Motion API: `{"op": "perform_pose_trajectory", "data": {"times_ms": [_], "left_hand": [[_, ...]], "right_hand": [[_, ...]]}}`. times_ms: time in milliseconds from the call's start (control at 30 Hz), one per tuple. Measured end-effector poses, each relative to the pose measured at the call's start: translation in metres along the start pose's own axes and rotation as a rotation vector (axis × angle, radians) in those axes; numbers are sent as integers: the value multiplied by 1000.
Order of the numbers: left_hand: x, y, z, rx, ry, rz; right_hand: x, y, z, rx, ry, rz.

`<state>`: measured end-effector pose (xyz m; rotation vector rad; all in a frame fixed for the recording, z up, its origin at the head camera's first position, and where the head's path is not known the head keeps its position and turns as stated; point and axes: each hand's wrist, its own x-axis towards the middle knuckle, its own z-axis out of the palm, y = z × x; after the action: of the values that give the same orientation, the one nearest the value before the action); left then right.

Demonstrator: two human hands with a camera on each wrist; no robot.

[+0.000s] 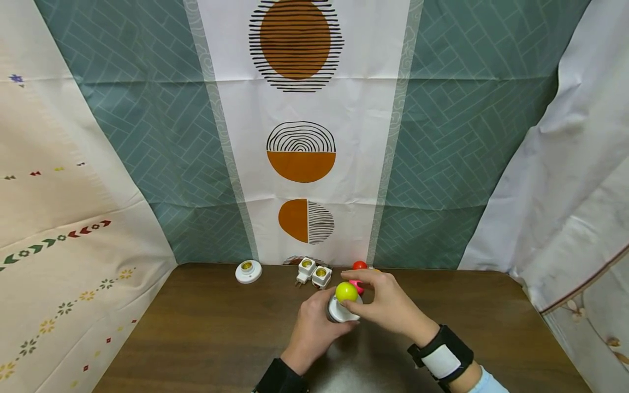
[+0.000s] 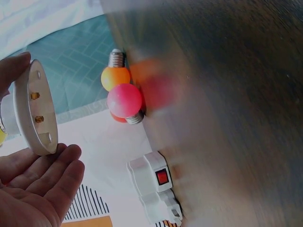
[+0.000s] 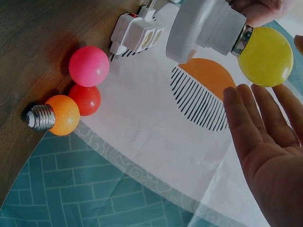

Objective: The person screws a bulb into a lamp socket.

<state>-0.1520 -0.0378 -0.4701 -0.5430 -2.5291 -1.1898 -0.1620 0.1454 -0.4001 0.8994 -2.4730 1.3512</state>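
My left hand point(image 1: 314, 323) grips a white round-based bulb holder point(image 1: 342, 314) by its edge, raised over the table. In the left wrist view the underside of its base point(image 2: 46, 101) shows two brass screws. A yellow bulb point(image 3: 266, 56) sits at the holder's mouth, part of its metal screw cap showing in the right wrist view. Thumb and fingers of my right hand point(image 1: 385, 300) pinch this bulb from opposite sides. Just beyond the hands lie a pink bulb point(image 2: 124, 100), a red bulb point(image 3: 86, 100) and an orange bulb point(image 3: 65, 115).
Two white plug-in sockets point(image 1: 314, 272) stand at the table's back edge, at least one with a red switch point(image 2: 162, 176). Left of them is another round-based bulb holder point(image 1: 248, 271). A patterned cloth point(image 1: 300, 103) hangs behind the brown table point(image 1: 221, 327).
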Motion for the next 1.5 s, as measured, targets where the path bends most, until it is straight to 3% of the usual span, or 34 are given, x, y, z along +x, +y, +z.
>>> {"op": "perform_pose_trajectory", "data": {"times_ms": [333,967,1200,1500], "left_hand": [[-2,1,0,-1,-10,-20],[-2,-1,-1,-6,7,-2],[-2,-1,-1,-15,17,19],[-1,1,-2,2,8,-4]], "right_hand": [[0,3,1,9,-43,-10],[-1,2,10,-1,118,9],[1,-1,8,-2,41,3],[0,-2,5,8,-62,-2]]}}
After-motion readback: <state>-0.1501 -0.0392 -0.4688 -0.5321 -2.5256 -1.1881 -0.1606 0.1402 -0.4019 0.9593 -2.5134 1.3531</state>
